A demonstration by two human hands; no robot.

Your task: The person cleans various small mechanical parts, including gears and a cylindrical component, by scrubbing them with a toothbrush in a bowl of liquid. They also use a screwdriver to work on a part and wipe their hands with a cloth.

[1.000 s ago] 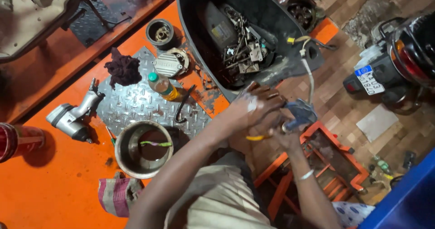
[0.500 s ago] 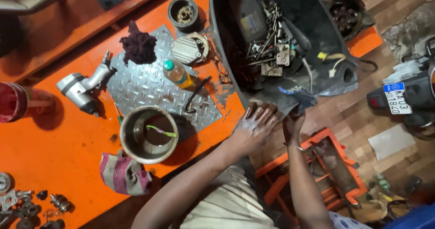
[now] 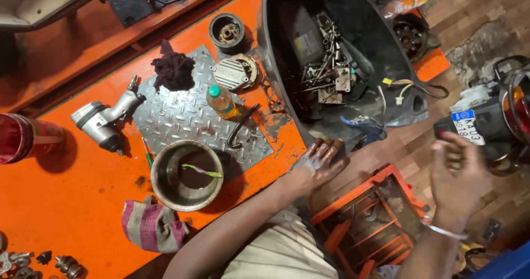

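My left hand (image 3: 316, 166) lies open and flat, fingers spread, on the bench (image 3: 66, 201) corner beside the black tub (image 3: 276, 63). My right hand (image 3: 457, 174) hangs open and empty above the floor. Between my 2 hands the blue rag (image 3: 361, 125) drapes over the tub's rim, its long axis running left-right.
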